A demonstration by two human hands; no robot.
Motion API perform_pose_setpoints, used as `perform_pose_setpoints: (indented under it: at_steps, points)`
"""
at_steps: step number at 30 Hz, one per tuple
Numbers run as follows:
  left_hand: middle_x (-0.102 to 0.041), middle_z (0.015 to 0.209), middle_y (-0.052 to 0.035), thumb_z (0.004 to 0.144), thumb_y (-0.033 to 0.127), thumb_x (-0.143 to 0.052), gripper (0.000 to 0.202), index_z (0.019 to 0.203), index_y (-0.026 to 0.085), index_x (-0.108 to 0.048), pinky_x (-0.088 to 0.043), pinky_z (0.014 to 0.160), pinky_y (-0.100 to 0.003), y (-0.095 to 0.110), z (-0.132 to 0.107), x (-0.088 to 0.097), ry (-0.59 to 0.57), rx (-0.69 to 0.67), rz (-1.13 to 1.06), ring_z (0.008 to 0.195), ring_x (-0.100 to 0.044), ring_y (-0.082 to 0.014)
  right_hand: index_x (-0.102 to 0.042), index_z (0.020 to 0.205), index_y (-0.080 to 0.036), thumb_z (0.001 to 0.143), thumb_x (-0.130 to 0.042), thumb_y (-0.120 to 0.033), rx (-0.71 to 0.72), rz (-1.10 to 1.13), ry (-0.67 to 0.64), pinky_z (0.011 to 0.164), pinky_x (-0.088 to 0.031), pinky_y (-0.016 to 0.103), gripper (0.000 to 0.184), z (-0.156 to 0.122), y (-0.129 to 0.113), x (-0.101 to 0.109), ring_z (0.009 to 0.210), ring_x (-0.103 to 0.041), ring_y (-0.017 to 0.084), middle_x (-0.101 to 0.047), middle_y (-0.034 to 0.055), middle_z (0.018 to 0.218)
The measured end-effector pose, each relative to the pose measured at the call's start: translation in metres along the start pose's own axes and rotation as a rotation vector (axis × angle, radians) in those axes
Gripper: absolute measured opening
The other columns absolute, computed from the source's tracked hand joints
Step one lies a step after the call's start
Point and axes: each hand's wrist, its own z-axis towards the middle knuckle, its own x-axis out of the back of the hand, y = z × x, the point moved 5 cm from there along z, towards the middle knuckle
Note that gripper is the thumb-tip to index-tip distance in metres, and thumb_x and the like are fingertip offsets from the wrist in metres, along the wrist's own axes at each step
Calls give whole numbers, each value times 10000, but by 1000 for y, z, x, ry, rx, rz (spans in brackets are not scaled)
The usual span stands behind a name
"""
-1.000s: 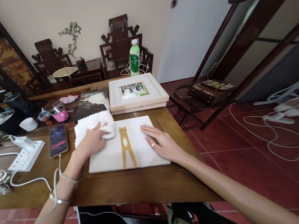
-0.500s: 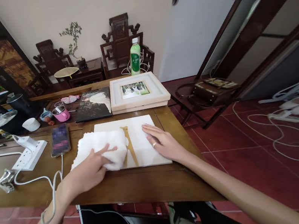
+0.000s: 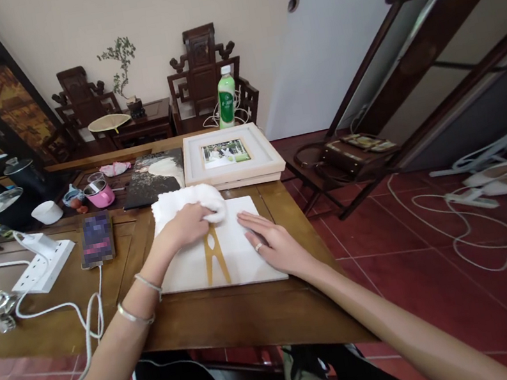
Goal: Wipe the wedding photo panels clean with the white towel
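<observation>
Our left hand (image 3: 186, 225) curls over a white towel (image 3: 172, 202), grip unclear to us, at the white board's (image 3: 250, 258) far left corner. Gold two-legged stand (image 3: 219, 259), top hidden by towel. Our right hand (image 3: 275, 245) flat, open, across board's right edge, near table's (image 3: 183, 322) right edge.

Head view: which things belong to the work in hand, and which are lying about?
Apparently in use:
white cloth, under left hand
white board, under right hand
gold shape on the board

Apparently lying about:
phone
power strip
pink mug
bottle
framed photo
</observation>
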Motion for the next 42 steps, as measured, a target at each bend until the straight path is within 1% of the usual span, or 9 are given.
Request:
perform_pose_setpoints:
  at_steps: [4,7,11,17,20,25,31,36,42]
  points:
    - [-692,1125,-86,748,20,-407,403,985,160,-702,-428,999,-373,18,7,-9,14,-44,-2,1152,-575,-261,-617,1265,-186,912,-457,-282,-8,-2,-3,1122,-368,511,400,1,0,0,1314,-481,274,-586,113,1342]
    - [-688,1136,-79,752,17,-398,416,993,168,-702,-426,1000,-355,17,3,-10,35,-81,-7,1130,-586,-245,-611,1273,-196,911,-463,-281,-5,9,0,1123,-364,517,400,1,1,1,1317,-478,276,-579,108,1351]
    - [-697,1112,-97,741,23,-392,400,949,140,-714,-447,950,-314,-3,-7,-4,68,-110,-4,1033,-627,-238,-598,1285,-200,907,-469,-260,12,16,9,1119,-363,526,404,0,1,1,1316,-479,271,-567,106,1364]
    - [-729,992,-71,727,51,-393,370,880,144,-717,-460,880,-300,-53,-26,8,105,-25,19,941,-646,-234,-599,1284,-166,902,-457,-245,5,10,-1,1123,-362,522,415,1,-1,1,1319,-475,274,-559,126,1367]
    - [-728,988,-71,725,54,-393,370,871,145,-720,-463,884,-311,-56,-29,9,90,-9,48,943,-646,-239,-597,1286,-163,901,-456,-244,-5,4,-5,1127,-359,517,418,1,-1,1,1322,-471,271,-557,127,1369]
    - [-686,1141,-102,755,27,-394,403,969,144,-715,-443,977,-381,-19,-16,-4,51,-18,81,1127,-588,-260,-592,1288,-157,903,-448,-240,7,-18,-11,1124,-362,512,419,1,-1,1,1322,-473,264,-556,134,1369]
    - [-333,1530,-62,792,6,-398,471,1153,170,-652,-297,1030,-691,27,-5,-23,10,-23,218,1419,-237,-356,-595,1283,-189,899,-456,-225,16,-29,-16,1111,-371,532,411,1,-2,2,1323,-472,270,-571,117,1359]
    - [-339,1525,-87,783,6,-438,430,1090,162,-695,-288,1033,-709,59,-42,-35,-32,-95,300,1415,-229,-393,-600,1277,-196,880,-438,-189,31,-42,-39,1113,-376,519,429,3,-6,3,1326,-467,269,-585,100,1348]
    - [-331,1523,-133,808,161,-548,300,1056,134,-713,-308,1064,-653,101,-97,-45,-171,-205,316,1385,-266,-449,-577,1299,-176,785,-434,-92,17,-40,-70,1128,-356,514,541,1,-5,3,1348,-438,269,-539,107,1396]
